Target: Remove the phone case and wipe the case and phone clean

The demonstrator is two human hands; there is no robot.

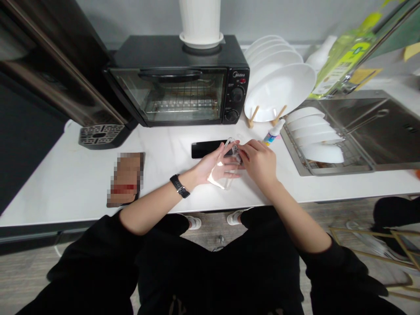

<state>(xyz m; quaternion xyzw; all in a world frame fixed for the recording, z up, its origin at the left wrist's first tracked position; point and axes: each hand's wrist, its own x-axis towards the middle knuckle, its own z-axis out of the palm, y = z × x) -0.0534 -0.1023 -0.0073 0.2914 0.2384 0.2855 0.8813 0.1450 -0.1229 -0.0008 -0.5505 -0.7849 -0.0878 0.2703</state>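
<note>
A clear phone case (226,181) is held over the counter, tilted. My left hand (213,164), with a black watch on the wrist, supports it; the thumb and fingers sit around it, several of them showing through the clear plastic. At the case's upper right end, my right hand (259,159) has its fingertips pinched together against the camera-cutout corner. Whether those fingertips also hold something small is hidden. A black phone (205,149) lies flat on the counter just behind my left hand. Beyond my right hand stands a small white-capped bottle (274,132) with a blue and yellow label.
A black toaster oven (177,98) with a white pot (201,26) on top stands behind. White plates (278,92) fill a wooden rack beside it. White bowls (315,131) sit by the sink (387,131). A blurred-out flat object (126,179) lies left, near a drip tray (100,135).
</note>
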